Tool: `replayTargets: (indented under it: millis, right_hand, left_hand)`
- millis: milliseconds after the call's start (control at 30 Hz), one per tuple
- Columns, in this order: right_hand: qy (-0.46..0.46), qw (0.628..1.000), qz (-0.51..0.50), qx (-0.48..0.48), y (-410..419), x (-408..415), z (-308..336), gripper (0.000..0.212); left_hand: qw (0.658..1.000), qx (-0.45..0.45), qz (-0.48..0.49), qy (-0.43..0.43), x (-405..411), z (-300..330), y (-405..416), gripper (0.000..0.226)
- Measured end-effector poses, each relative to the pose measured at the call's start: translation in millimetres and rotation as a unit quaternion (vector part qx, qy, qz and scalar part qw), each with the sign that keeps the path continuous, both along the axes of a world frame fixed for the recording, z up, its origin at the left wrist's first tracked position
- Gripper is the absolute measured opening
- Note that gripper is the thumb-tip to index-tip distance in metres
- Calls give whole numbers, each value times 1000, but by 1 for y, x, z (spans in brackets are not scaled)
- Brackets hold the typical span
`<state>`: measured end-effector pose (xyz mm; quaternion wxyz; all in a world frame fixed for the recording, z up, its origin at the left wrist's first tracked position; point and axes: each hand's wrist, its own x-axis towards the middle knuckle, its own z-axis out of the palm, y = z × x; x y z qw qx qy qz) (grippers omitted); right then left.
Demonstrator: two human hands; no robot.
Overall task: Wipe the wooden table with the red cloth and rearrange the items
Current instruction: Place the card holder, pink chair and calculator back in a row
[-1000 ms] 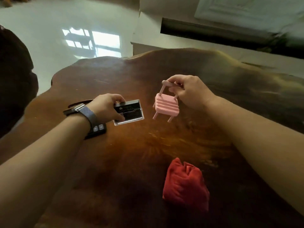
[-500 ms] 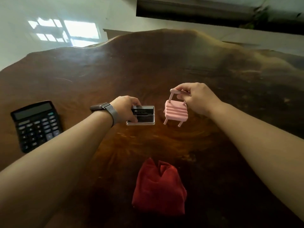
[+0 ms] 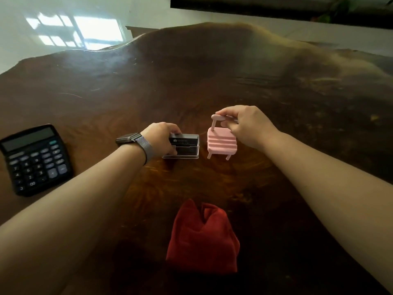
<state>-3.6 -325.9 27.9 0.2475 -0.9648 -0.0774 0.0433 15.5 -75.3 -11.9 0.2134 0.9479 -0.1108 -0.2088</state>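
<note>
Left hand (image 3: 161, 138) fingers grip clear card holder (image 3: 184, 146); right hand (image 3: 247, 126) pinches pink stand (image 3: 221, 142). Lower both level onto surface (image 3: 191, 86), clear of red cloth (image 3: 203, 239).

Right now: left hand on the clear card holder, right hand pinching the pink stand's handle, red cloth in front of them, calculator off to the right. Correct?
One thing is wrong: the calculator lies off to the left, beyond the left hand, as the head view shows. The rest holds: that hand is on the clear card holder, the right hand pinches the pink stand by its handle, and the red cloth lies nearer the person.
</note>
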Motion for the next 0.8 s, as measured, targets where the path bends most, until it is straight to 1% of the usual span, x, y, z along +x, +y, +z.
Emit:
replayTargets:
  millis: [133,233,300,400,433,500,567,667,800]
  right_hand:
    - [0,1000,-9,-15,4,-1,2,33]
    - [12,999,-16,-42,6,-4,2,38]
    - [18,997,-21,-68,9,-5,6,49]
    - [5,991,-22,-130,22,-8,14,69]
    - [-9,988,-25,-152,28,-9,18,73]
    - [-39,984,-12,-174,51,-10,23,73]
    - [-49,985,26,-162,80,-10,26,68]
    - [-39,988,101,-110,132,-10,30,64]
    - [-41,981,178,-66,214,-11,30,65]
  left_hand:
    - [1000,-15,26,-6,-7,0,5,56]
    - [998,-32,50,-24,-17,3,17,76]
    - [997,-31,67,-37,-25,8,30,84]
    - [994,-30,94,-43,-41,19,62,87]
    - [993,-29,103,-45,-47,22,73,85]
    - [990,-22,127,-58,-60,30,102,80]
    - [985,-12,151,-79,-73,36,132,76]
    - [977,9,188,-101,-91,42,174,72]
    - [962,42,241,-118,-112,44,237,78]
